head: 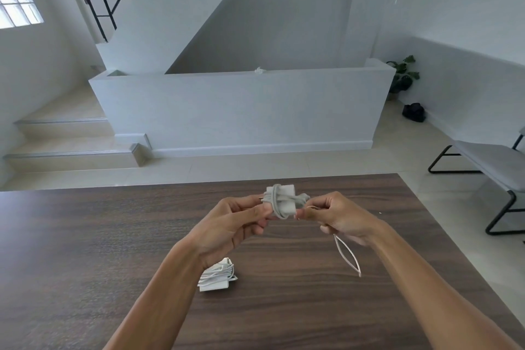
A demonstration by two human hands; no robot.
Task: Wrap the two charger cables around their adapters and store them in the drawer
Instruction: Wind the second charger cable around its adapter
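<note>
Pinching a white adapter [279, 199] above the table [113, 236], the left hand [231, 224] is gripping its left end while the right hand [339, 216] is grasping the cable [348, 254] dangling below it, long axis lying hand to hand, and a wrapped charger [217, 276] is lying under the left wrist.
</note>
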